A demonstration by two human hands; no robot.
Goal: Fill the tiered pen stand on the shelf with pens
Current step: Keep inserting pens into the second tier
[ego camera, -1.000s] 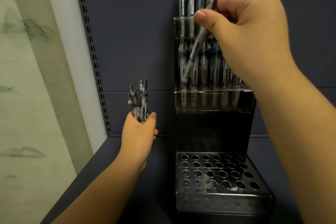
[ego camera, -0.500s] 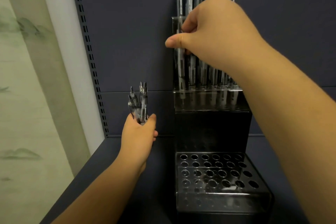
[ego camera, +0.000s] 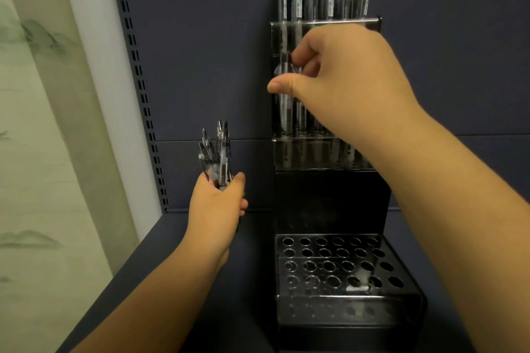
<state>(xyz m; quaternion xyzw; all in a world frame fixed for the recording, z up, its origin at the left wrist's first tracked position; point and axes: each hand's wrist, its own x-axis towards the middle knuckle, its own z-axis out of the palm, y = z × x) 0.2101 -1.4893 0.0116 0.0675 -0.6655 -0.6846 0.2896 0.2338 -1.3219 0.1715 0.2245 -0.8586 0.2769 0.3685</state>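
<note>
bottom tier [ego camera: 338,264] holes open, upper tiers crowded

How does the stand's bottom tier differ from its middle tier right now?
The bottom tier shows only empty holes; the middle tier holds a row of upright pens. The right hand pinches a pen over the middle tier; no hand is near the bottom tier. Both are clear perforated racks.

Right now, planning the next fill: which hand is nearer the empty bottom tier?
Left. The left hand is beside the bottom tier, up-left; the right hand is far above it.
</note>
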